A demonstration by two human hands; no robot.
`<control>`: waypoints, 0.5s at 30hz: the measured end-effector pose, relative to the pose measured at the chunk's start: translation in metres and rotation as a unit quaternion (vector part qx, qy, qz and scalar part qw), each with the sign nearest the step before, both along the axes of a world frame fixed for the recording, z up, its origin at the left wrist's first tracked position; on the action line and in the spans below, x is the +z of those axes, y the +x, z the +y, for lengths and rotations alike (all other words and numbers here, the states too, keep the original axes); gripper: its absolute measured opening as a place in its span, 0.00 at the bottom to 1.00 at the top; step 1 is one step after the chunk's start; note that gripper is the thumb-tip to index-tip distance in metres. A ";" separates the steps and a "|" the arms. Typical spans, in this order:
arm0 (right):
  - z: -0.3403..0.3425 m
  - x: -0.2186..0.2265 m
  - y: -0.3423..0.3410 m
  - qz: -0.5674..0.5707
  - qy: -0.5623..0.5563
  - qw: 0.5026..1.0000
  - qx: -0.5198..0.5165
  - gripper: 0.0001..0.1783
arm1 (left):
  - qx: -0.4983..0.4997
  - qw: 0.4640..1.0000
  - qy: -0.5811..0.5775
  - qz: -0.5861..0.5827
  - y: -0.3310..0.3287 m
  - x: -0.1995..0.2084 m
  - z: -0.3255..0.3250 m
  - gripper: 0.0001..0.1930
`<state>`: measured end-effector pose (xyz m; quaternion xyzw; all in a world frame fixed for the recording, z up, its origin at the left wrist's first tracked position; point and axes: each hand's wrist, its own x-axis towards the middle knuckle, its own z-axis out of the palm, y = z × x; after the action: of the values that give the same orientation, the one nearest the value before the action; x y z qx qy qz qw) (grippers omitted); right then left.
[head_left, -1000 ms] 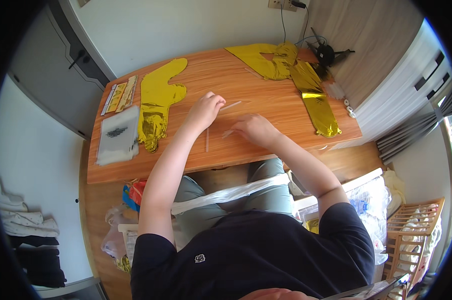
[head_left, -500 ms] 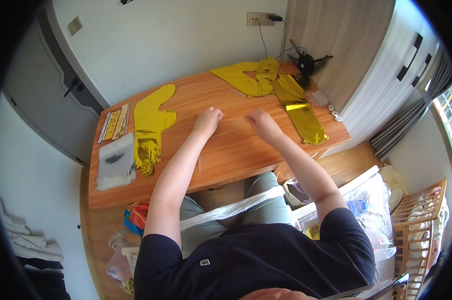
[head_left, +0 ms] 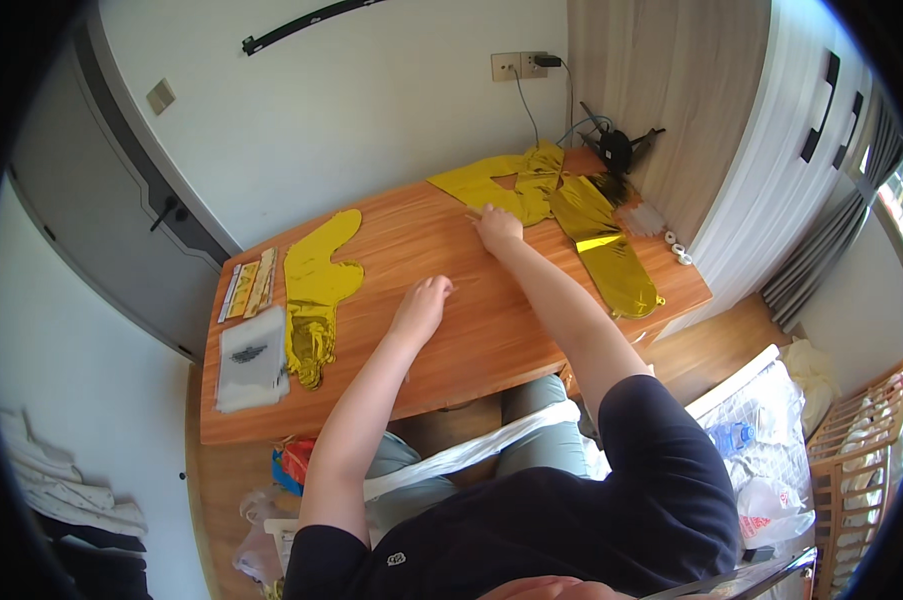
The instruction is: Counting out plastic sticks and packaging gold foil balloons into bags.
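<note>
Item 1: angular gold foil balloon [head_left: 481,180], uninflated, with a cut-out; flat at the back of the wood-grain table [head_left: 471,355], nearest the right hand [head_left: 499,230]. Handling, by judgement: very light, limp, slick, easily creased or punctured; best lifted by its flat rim.

Item 2: long gold foil balloon [head_left: 601,245], uninflated, along the table's right side. Likely equally slippery; best held at the near rounded end.

Item 3: curved gold foil balloon [head_left: 318,285], left side, near end crumpled; the smooth rim probably offers the cleaner hold.

Item 4: translucent plastic packet [head_left: 251,362], just left of item 3; probably thin and pliable.

Right hand: arm stretched forward, back of hand uppermost, fingers reaching to item 1's front edge; contact or pinch cannot be told.

Left hand [head_left: 424,308]: over mid-table, closer to the body, fingers bunched, tips turned rightward; whether they pinch anything cannot be told.
</note>
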<state>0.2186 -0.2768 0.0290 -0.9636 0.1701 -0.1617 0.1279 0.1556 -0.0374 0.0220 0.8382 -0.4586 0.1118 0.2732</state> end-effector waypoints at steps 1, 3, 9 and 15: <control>-0.008 -0.002 0.001 0.001 -0.017 1.000 0.008 0.14 | 0.035 0.999 -0.005 0.015 -0.004 0.004 -0.001 0.06; -0.015 -0.005 -0.001 0.004 -0.063 0.998 0.028 0.12 | 0.081 0.996 -0.017 0.015 -0.014 0.008 0.006 0.07; 0.005 0.002 -0.012 -0.032 -0.042 0.997 0.052 0.11 | 0.203 0.979 -0.034 0.003 -0.051 0.020 0.055 0.09; 0.035 0.019 -0.066 -0.047 0.188 0.960 0.202 0.13 | 0.317 0.915 0.145 0.203 -0.084 0.061 0.047 0.19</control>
<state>0.1527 -0.2418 0.0477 -0.9277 -0.0073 -0.1426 0.3449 0.0720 0.0093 0.0831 0.9746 -0.1150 -0.0479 0.1861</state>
